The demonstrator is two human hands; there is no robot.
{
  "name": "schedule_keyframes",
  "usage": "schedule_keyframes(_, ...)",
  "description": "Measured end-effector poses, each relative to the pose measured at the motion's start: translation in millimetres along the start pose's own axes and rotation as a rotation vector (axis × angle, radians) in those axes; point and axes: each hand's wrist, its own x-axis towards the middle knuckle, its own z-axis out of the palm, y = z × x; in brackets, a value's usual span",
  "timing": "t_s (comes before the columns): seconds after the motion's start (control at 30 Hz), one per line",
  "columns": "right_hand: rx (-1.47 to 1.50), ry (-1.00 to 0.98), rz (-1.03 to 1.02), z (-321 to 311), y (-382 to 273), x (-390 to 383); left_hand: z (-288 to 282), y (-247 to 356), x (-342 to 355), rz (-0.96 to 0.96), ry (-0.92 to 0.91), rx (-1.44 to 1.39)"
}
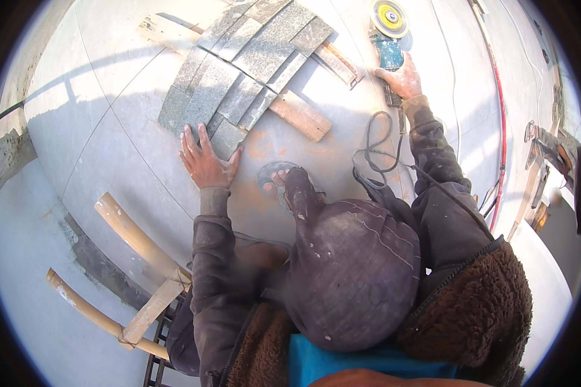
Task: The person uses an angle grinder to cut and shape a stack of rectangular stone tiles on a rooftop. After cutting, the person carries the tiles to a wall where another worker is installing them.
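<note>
My right hand is wrapped round the blue body of an angle grinder, which lies to the right of the stones. The grinder's yellow disc points away from me, and its dark cable loops on the floor below my wrist. My left hand has its fingers spread and rests on the near edge of several grey stone slabs. The slabs lie side by side in a rough panel, raised on wooden boards.
A wooden ladder-like frame leans at the lower left. My sandalled foot is close to the stones. A red hose and a thin white cable run along the right. Tools and another person's feet appear at the far right.
</note>
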Motion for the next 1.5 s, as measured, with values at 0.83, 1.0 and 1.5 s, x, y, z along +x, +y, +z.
schedule_keyframes(0.83,-0.141,0.064,-0.046,17,28,10,-2,4,0,0.035,0.023,-0.19)
schedule_keyframes(1.0,-0.162,0.053,0.005,16,24,7,-1,1,0,0.044,0.03,-0.175)
schedule_keyframes(1.5,-0.185,0.062,0.081,13,11,-4,-8,3,3,0.049,0.057,-0.101)
